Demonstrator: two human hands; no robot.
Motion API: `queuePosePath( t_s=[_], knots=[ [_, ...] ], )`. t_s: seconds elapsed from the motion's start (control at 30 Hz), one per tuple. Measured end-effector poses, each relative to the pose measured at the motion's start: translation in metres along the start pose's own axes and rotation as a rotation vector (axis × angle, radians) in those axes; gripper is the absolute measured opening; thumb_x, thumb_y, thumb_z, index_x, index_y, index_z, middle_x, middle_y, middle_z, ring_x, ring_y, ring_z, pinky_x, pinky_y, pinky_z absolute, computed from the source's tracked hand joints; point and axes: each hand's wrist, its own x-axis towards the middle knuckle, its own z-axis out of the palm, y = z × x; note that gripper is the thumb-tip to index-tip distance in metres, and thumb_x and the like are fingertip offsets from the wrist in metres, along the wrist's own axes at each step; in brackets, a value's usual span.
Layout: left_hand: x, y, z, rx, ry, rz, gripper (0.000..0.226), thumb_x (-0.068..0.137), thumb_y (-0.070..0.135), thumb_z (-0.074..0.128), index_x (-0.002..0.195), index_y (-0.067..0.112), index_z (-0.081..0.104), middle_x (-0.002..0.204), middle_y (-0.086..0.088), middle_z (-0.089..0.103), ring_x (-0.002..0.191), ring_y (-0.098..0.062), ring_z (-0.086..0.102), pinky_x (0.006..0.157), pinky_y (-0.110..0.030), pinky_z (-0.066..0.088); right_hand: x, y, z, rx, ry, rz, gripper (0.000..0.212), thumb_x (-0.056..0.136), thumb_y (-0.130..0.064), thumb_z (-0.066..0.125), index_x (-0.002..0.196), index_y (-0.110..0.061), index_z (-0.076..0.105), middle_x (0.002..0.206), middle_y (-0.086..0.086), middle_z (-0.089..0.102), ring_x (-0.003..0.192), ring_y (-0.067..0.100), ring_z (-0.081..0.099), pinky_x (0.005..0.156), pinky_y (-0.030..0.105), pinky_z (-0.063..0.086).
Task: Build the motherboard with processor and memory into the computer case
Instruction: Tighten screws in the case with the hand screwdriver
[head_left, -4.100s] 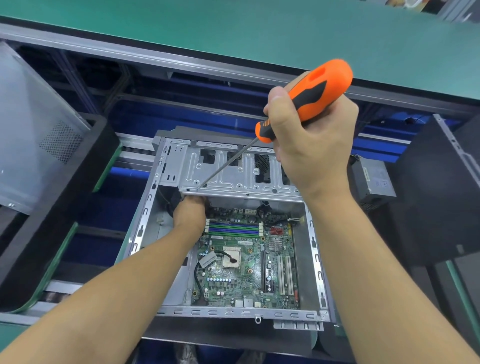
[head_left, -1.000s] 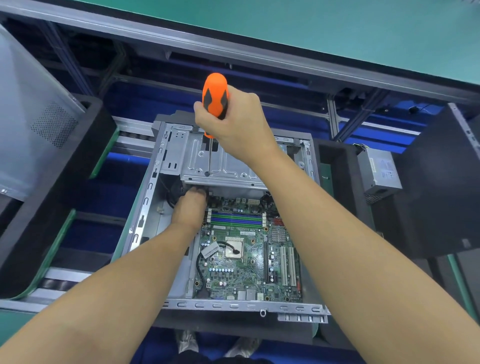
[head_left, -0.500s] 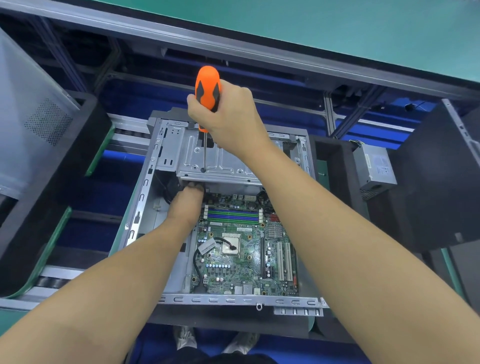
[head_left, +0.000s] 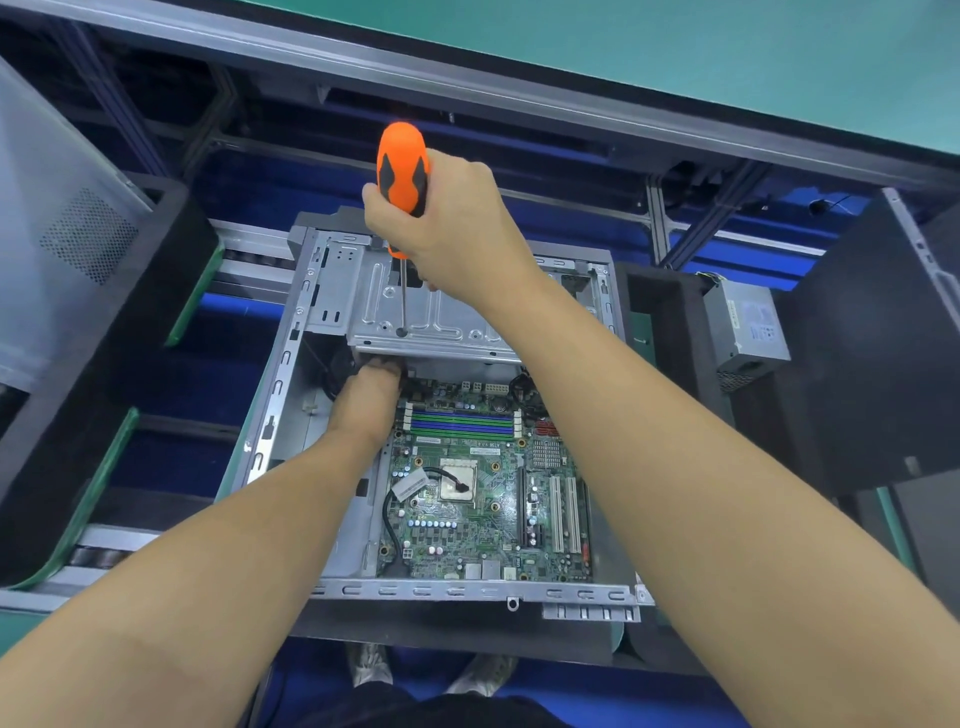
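Note:
The open grey computer case (head_left: 280, 395) lies flat below me with the green motherboard (head_left: 467, 525) inside; its processor socket (head_left: 457, 480) and green and blue memory slots (head_left: 462, 425) are visible. My right hand (head_left: 447, 228) grips an orange and black screwdriver (head_left: 402, 171) held upright, its tip standing on the metal drive cage (head_left: 441, 327) at the far end of the case. My left hand (head_left: 366, 400) reaches under the cage's near edge at the board's top left corner; its fingertips are hidden there.
A grey power supply (head_left: 745, 330) sits to the right of the case beside a black case (head_left: 872, 338). Black foam holders (head_left: 104, 374) and a plastic-wrapped panel (head_left: 57, 234) stand at the left. A green bench (head_left: 675, 57) runs along the back.
My right hand has swung the screwdriver from a slant to upright over the drive cage, tip staying on the cage. My left hand has stayed under the cage edge.

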Motion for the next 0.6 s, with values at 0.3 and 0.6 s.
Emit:
queuePosePath(
  t_s=[0.3,0.6],
  knots=[
    [-0.001,0.0,-0.003,-0.105,0.046,-0.062,0.02,0.083,-0.006,0.063,0.098,0.007,0.061,0.091,-0.015,0.063,0.075,-0.036,0.066,0.061,-0.037,0.05,-0.003,-0.003,-0.002,-0.048,-0.012,0.023,0.036,0.095,-0.036,0.064,0.075,-0.012,0.047,0.064,0.004,0.048,0.053,0.016,0.043,0.057,0.037,0.046],
    [-0.001,0.002,-0.009,-0.109,0.029,-0.078,0.015,0.086,-0.004,0.061,0.095,0.008,0.062,0.088,-0.014,0.065,0.077,-0.034,0.067,0.059,-0.033,0.045,-0.005,-0.016,-0.021,-0.023,-0.18,-0.114,0.041,0.09,-0.029,0.069,0.125,-0.023,0.048,0.086,-0.009,0.057,0.064,0.017,0.051,0.068,0.038,0.057]
  ],
)
